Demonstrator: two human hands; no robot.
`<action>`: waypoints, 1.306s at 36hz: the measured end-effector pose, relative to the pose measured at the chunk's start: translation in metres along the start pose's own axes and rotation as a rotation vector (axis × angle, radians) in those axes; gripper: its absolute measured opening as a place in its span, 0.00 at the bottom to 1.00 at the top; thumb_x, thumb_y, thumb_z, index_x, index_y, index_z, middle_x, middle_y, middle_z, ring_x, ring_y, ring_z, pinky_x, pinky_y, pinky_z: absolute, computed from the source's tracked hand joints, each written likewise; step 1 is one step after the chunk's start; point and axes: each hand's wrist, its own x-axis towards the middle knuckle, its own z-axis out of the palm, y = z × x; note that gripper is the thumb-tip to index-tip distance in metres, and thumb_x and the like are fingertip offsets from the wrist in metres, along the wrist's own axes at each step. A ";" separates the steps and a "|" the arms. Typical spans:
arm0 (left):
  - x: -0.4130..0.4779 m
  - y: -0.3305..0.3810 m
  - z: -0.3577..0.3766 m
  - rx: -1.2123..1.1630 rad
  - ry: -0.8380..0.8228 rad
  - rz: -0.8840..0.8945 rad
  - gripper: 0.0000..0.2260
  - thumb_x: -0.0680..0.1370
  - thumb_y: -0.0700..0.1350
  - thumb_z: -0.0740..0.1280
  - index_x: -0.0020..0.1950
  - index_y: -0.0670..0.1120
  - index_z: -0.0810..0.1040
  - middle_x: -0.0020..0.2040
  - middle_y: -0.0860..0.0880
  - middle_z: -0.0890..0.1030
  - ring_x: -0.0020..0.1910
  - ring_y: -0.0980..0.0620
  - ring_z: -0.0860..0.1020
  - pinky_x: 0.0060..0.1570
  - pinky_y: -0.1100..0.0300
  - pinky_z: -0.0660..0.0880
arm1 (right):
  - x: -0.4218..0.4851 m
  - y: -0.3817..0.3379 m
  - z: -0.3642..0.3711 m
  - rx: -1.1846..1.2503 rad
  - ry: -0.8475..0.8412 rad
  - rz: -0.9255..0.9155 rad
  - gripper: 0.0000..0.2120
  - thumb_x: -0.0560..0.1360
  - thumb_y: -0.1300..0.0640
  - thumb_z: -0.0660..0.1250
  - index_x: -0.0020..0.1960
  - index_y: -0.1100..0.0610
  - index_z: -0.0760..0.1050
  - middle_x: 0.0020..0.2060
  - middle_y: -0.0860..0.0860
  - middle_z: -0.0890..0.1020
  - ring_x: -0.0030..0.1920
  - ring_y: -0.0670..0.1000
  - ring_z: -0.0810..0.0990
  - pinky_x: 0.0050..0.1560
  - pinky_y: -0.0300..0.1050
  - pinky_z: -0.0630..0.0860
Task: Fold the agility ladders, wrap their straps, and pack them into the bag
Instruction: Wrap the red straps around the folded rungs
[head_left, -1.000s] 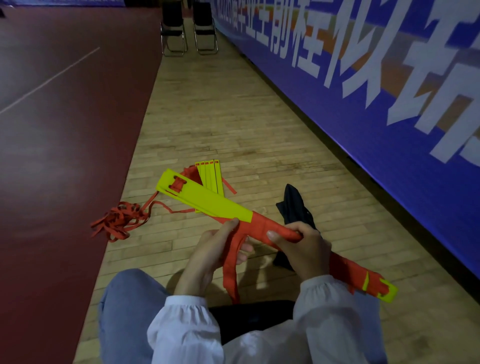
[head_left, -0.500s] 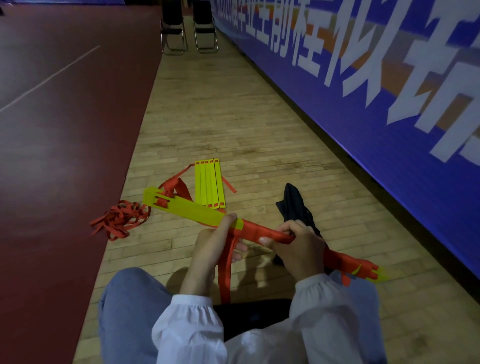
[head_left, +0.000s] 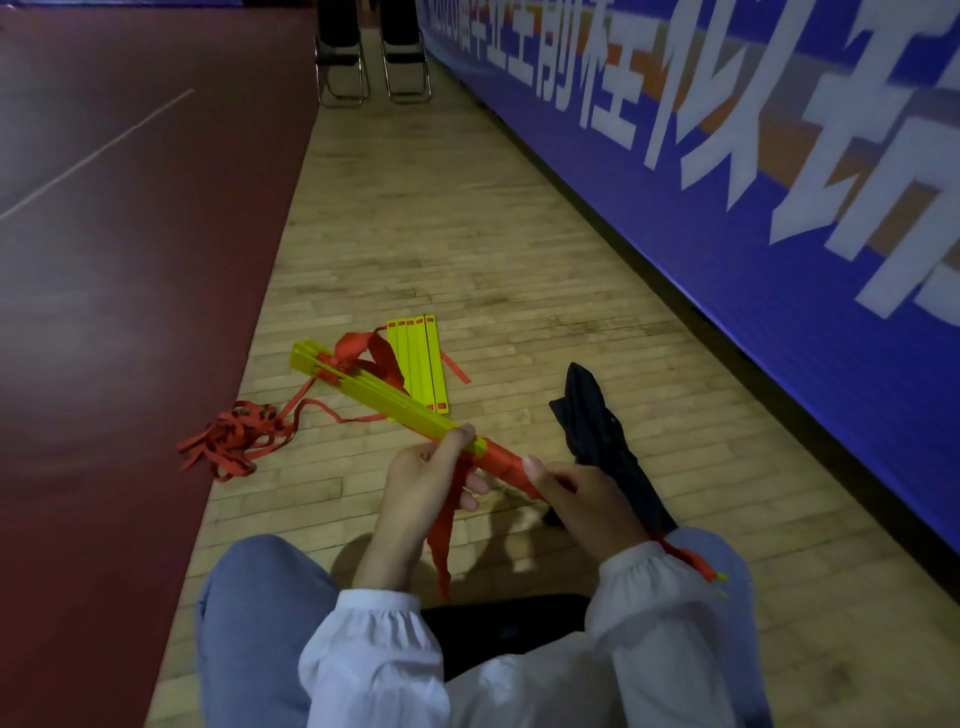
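Note:
I hold a folded bundle of yellow ladder rungs (head_left: 384, 397) slanting across my lap, its near half wound in red strap. My left hand (head_left: 423, 480) grips the bundle at the edge of the red wrapping, and a loose red strap end (head_left: 441, 540) hangs below its fingers. My right hand (head_left: 582, 493) grips the wrapped part further down. A second folded yellow ladder (head_left: 418, 361) lies flat on the wooden floor beyond. A tangled heap of red strap (head_left: 231, 441) lies at the left. The black bag (head_left: 602, 431) lies crumpled on the floor to the right.
I sit on a wooden floor (head_left: 467, 234) strip between a dark red court surface (head_left: 104, 312) on the left and a blue banner wall (head_left: 753, 208) on the right. Two folding chairs (head_left: 371, 52) stand at the far end.
The bundle has rolled in my hands, from flat side up to edge up, and its far end has dropped lower. Both hands keep their hold.

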 end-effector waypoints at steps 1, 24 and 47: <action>0.000 0.000 -0.001 -0.002 -0.013 -0.002 0.18 0.78 0.51 0.65 0.44 0.35 0.81 0.33 0.39 0.82 0.23 0.51 0.76 0.24 0.65 0.72 | 0.000 0.001 0.000 0.006 -0.002 0.001 0.24 0.71 0.32 0.54 0.30 0.50 0.72 0.25 0.45 0.71 0.30 0.44 0.72 0.36 0.40 0.65; -0.002 0.003 -0.006 -0.044 -0.087 -0.054 0.21 0.79 0.53 0.63 0.47 0.34 0.81 0.37 0.38 0.84 0.23 0.52 0.77 0.26 0.64 0.76 | 0.001 -0.003 0.003 0.051 0.152 0.015 0.29 0.61 0.30 0.69 0.52 0.50 0.79 0.43 0.42 0.80 0.47 0.46 0.79 0.53 0.49 0.76; 0.001 -0.003 -0.004 -0.016 -0.128 0.043 0.19 0.81 0.41 0.58 0.35 0.36 0.80 0.36 0.36 0.83 0.22 0.51 0.74 0.23 0.63 0.70 | 0.002 0.008 -0.009 -0.042 0.087 0.064 0.17 0.76 0.39 0.64 0.52 0.50 0.80 0.44 0.46 0.82 0.48 0.47 0.80 0.53 0.46 0.75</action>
